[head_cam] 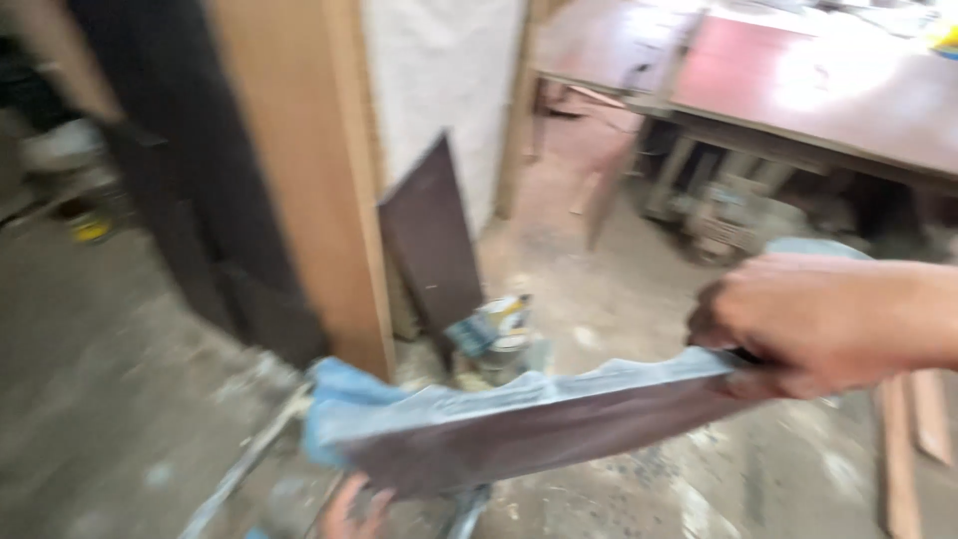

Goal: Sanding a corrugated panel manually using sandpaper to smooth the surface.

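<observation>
Head view. A flat dark brown board (559,424), its upper face covered with a pale blue-grey coating, is held roughly level above a dusty concrete floor (110,399). The board's right end is gripped by the right hand (808,319), which enters from the right edge of the frame; the fingers are curled together and clamped on the board's edge, with the thumb side on top. The left hand (351,509) is seen only in part at the bottom edge, just under the board's left portion; fingertips are visible, but whether they are closed on the board or merely beneath it cannot be told. A crumpled light blue cloth (344,409) is bunched at the board's left end, touching it.

Behind the board, a second dark brown panel (431,245) is leaned upright against a white rough wall (439,80), just beside a tall light brown wooden post (299,170). A small tin can (499,334) is placed on the floor near the foot of that panel, just beyond the held board. A reddish-brown workbench (828,90) is located at upper right, well apart from the hands. Thin wooden strips (913,439) are laid on the floor at lower right. The frame is blurred, so fine detail is not resolved.
</observation>
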